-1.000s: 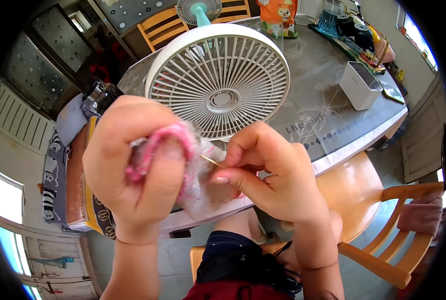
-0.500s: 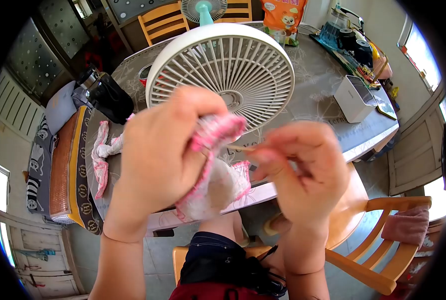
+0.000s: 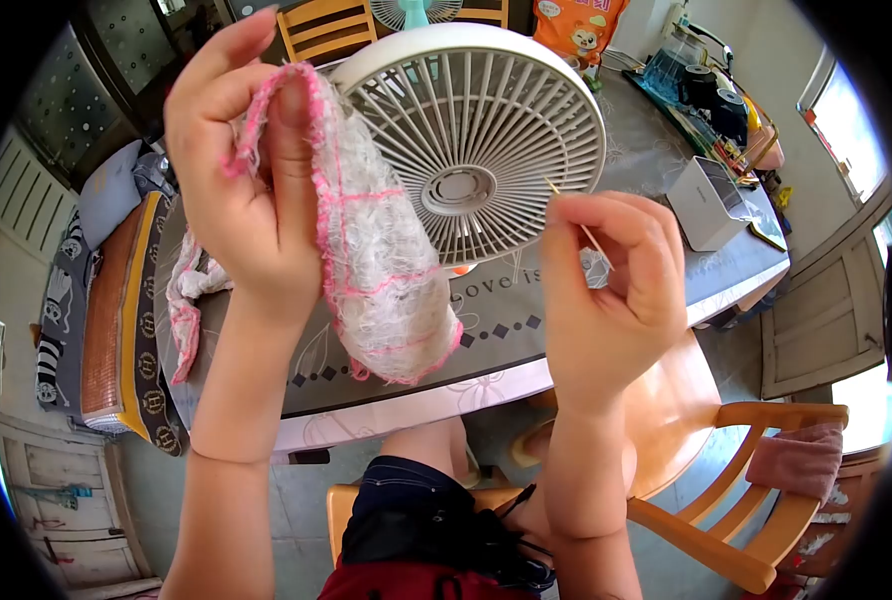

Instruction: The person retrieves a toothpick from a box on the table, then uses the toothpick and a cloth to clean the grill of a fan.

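Observation:
A white mesh cloth with pink edging (image 3: 386, 265) hangs from my left hand (image 3: 241, 170), whose thumb is inside its upper opening with the fingers curled behind the edge. My right hand (image 3: 611, 285) pinches a thin wooden stick (image 3: 594, 243) between thumb and forefinger, its pointed tip sticking up above them. The stick and the cloth are apart. Just behind both hands stands a white fan (image 3: 461, 186), partly covered by the cloth. Another pink and white cloth (image 3: 184, 305) lies on the table, left of my left forearm.
The patterned table (image 3: 426, 400) spreads beneath the fan. A white box (image 3: 708, 205) is at its right, near a tray with a glass jug (image 3: 671, 62). An orange bag (image 3: 578, 28) stands at the back. A wooden chair (image 3: 666, 430) is beside my right arm.
My left hand has risen leftward with the cloth, which now hangs down at full length. My right hand has moved away from the cloth, and the stick no longer reaches it.

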Tool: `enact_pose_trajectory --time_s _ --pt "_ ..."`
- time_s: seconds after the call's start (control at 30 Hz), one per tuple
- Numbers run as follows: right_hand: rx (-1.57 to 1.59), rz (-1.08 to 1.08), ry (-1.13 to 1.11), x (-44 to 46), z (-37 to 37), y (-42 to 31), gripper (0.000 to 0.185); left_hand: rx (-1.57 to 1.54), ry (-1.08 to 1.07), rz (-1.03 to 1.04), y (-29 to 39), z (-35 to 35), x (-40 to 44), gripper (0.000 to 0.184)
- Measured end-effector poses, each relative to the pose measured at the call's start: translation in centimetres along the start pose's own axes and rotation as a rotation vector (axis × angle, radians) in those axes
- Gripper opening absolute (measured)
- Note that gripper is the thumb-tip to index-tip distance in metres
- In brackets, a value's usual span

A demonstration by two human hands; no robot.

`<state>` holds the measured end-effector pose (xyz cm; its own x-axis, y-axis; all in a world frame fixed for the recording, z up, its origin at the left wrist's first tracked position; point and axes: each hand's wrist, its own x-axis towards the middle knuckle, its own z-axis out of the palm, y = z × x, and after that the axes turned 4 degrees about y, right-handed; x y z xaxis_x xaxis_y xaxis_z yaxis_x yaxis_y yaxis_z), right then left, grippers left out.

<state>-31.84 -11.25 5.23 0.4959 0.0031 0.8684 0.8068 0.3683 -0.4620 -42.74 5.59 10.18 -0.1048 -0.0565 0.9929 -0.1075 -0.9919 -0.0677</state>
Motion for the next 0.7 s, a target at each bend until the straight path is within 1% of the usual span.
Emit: enact_pose_trajectory --time_s 0.03,0.1,0.13,0.17,0.23,0.3,0.37,0.4,0.43,0.5,0.53,0.57,0.7 --pt "-0.002 -0.002 -0.004 -0.1 0.2 0.2 0.022 0.000 0.004 -0.003 0.0 0.1 -0.3 0.011" --pt "-0.004 -0.010 0.004 -0.2 0.6 0.5 0.024 -0.283 -0.126 -0.242 0.2 0.2 -1.0 0.025" --pt "0.020 -0.007 0.015 -0.2 0.9 0.5 0.023 -0.252 -0.170 -0.266 0.3 -0.1 -1.1 0.024" --pt "0.020 -0.010 0.013 -0.3 1.0 0.5 0.023 -0.252 -0.167 -0.265 0.5 0.0 -1.2 0.024" --pt "0.029 -0.029 -0.030 -0.4 1.2 0.3 0.020 -0.395 -0.131 -0.312 1.1 0.4 -1.3 0.018" --pt "0.062 0.003 -0.032 -0.6 1.3 0.4 0.017 -0.379 -0.109 -0.319 1.2 0.6 -1.3 0.019" --pt "0.070 0.137 0.016 -0.6 0.9 0.6 0.017 -0.373 -0.112 -0.297 0.9 0.5 -1.3 0.019" --pt "0.098 0.096 -0.026 -0.5 0.3 0.9 0.012 -0.373 -0.110 -0.300 0.9 0.5 -1.4 0.019" --pt "0.096 0.096 -0.030 -0.4 0.4 0.9 0.012 -0.378 -0.114 -0.298 0.8 0.5 -1.4 0.019" --pt "0.195 0.089 0.095 -0.1 0.5 0.9 0.014 -0.383 -0.115 -0.301 0.9 0.3 -1.4 0.020" --pt "0.093 0.049 0.070 0.0 0.2 1.0 0.014 -0.324 -0.162 -0.299 1.1 0.0 -1.3 0.021" --pt "0.090 0.049 0.069 0.0 0.1 1.2 0.014 -0.265 -0.210 -0.296 1.1 -0.1 -1.2 0.023" --pt "-0.008 -0.044 0.023 0.1 -0.2 1.5 0.015 -0.287 -0.209 -0.295 1.2 -0.1 -1.2 0.023"
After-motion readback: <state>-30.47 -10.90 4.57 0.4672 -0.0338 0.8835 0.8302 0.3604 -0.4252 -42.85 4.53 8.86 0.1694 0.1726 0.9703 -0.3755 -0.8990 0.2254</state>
